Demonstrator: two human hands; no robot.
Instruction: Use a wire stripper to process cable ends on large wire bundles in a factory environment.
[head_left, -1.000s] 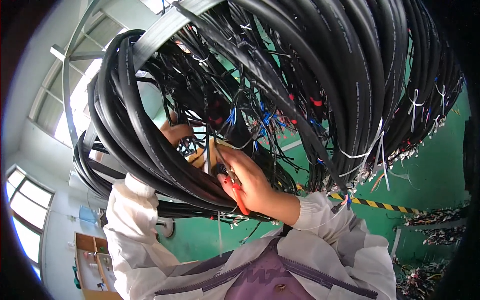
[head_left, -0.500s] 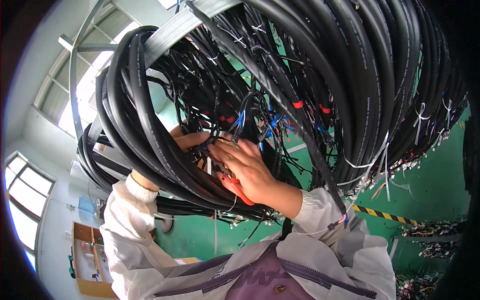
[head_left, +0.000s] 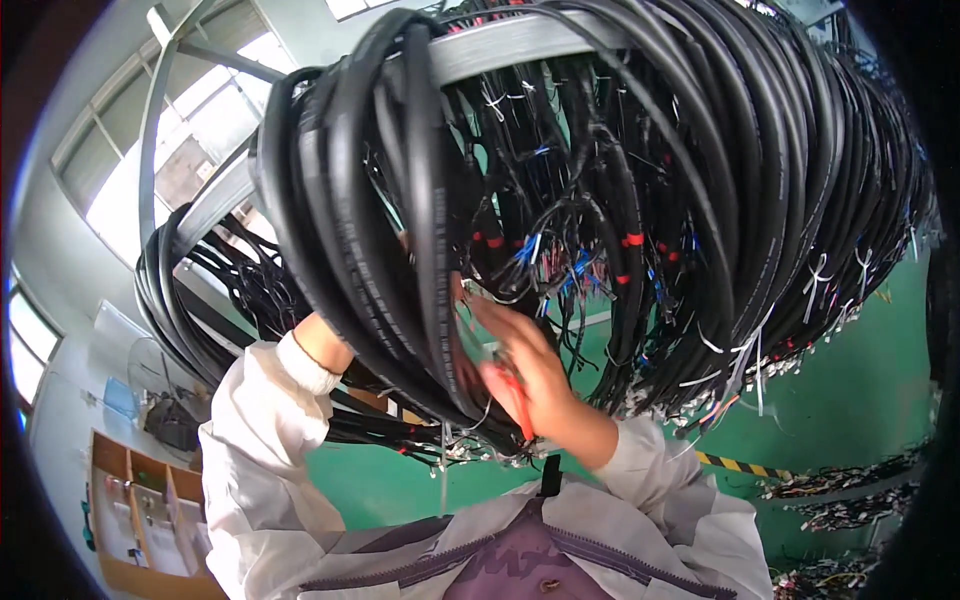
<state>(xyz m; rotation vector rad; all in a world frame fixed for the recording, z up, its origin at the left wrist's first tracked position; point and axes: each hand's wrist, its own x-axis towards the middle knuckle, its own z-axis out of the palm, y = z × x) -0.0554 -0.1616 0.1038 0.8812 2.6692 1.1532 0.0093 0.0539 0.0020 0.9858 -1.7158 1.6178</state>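
My right hand (head_left: 535, 370) is closed around red-handled pliers (head_left: 518, 400), just right of a loop of thick black cables (head_left: 350, 230). Blur smears the tool's jaws and the fingertips. My left hand (head_left: 322, 345) reaches behind that loop; little more than its wrist shows, and the cables cover its fingers. Beyond my right hand, thin black wire branches with blue ends (head_left: 530, 250) and red bands (head_left: 632, 240) hang down.
A metal bar (head_left: 520, 45) carries the hanging cables. Many more black cable coils (head_left: 770, 170), tied with white strings, fill the right side. Yellow-black tape (head_left: 745, 466) marks the green floor (head_left: 380, 490). A wooden shelf (head_left: 140, 500) stands at lower left.
The view has shifted, so the cable loop sits further right in it. My left fingers, partly visible before, are now behind the cables. My right hand still holds the pliers.
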